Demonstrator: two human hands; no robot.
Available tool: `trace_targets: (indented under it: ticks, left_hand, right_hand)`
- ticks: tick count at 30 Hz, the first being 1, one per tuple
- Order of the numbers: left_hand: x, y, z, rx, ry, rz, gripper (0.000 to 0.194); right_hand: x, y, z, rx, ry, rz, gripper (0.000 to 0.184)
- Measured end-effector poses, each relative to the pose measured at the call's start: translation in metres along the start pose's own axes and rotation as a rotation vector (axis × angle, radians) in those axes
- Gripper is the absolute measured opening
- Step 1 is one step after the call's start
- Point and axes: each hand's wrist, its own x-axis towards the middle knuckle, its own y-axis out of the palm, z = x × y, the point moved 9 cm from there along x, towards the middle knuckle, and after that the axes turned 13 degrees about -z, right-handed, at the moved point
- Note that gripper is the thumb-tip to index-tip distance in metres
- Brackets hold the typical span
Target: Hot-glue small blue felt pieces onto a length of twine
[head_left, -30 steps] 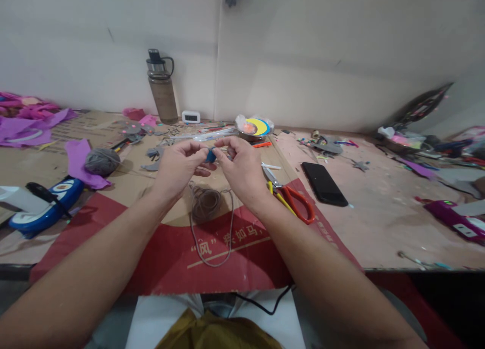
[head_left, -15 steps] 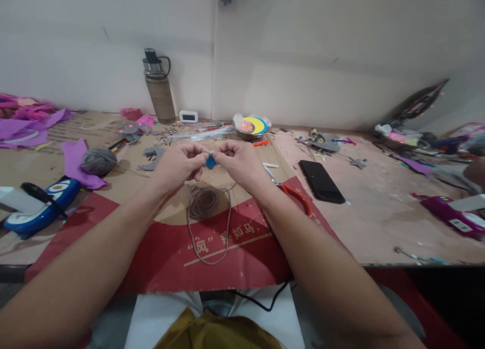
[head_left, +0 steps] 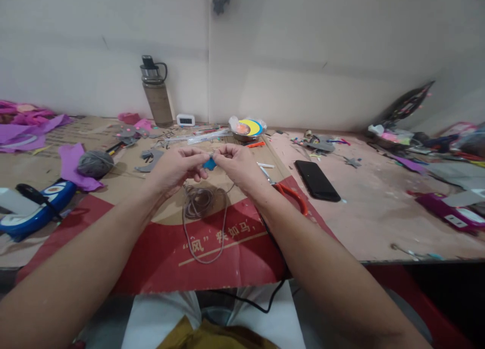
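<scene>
Between my fingertips is a small blue piece (head_left: 209, 164), its exact kind too small to make out. My left hand (head_left: 182, 168) pinches it from the left, thumb against fingers. From the right, my right hand (head_left: 235, 164) pinches at its upper edge. A thin grey cord (head_left: 199, 202) lies coiled on the cardboard below, with one loop reaching over the red printed part and a strand running up toward my right hand. Partly behind my right forearm lie scissors with red handles (head_left: 291, 195).
A black phone (head_left: 317, 181) lies to the right. Grey yarn (head_left: 95, 164) and a blue-white device (head_left: 41, 207) are at left. Along the back stand a water bottle (head_left: 157, 99), a small white clock (head_left: 185, 120) and a metal bowl (head_left: 248, 136). A purple device (head_left: 449, 212) sits far right.
Both hands stay together at the blue piece while the fingers shift their pinch on it; more of it now hangs below the fingertips. The whole view has shifted slightly.
</scene>
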Motion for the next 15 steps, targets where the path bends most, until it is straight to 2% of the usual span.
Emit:
trace_targets:
  ticks: [5, 9, 15]
  left_hand:
    - [0.003, -0.008, 0.000, 0.086, 0.064, -0.107, 0.011]
    - [0.006, -0.011, 0.000, 0.085, 0.076, -0.112, 0.016]
    - [0.007, -0.016, -0.002, 0.102, 0.115, -0.141, 0.016]
  right_hand:
    - [-0.002, 0.005, 0.001, -0.006, -0.038, 0.047, 0.016]
    - [-0.003, 0.004, 0.002, -0.031, -0.050, 0.096, 0.013]
    - [-0.002, 0.000, 0.002, -0.084, -0.070, 0.095, 0.022]
